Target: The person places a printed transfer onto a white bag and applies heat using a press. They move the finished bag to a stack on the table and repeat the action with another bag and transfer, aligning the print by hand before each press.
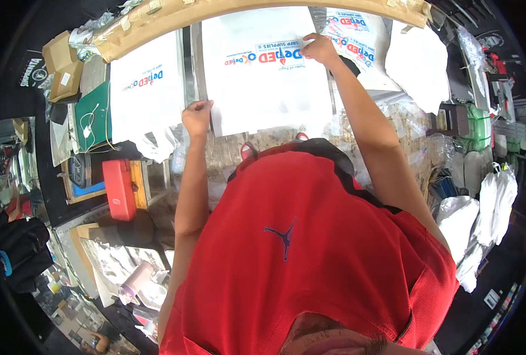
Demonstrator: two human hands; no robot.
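Observation:
A large white printed sheet or flat bag point(267, 97) lies before me, with blue and red print near its middle. At its lower left corner my left hand point(197, 116) pinches the edge between thumb and fingers. My right hand point(320, 48) touches its right part beside the print, fingers bent; whether it grips the material I cannot tell. To the left, another white printed piece point(145, 88) hangs over the table with a crumpled lower end. White printed bags point(356, 40) lie at the upper right, next to a plain white piece point(418, 66).
A brown cardboard edge point(263, 9) curves along the far side. On the left are an open cardboard box point(65, 66), a green board with a white cable point(92, 120) and a red case point(119, 190). White bags point(496, 208) hang at the right.

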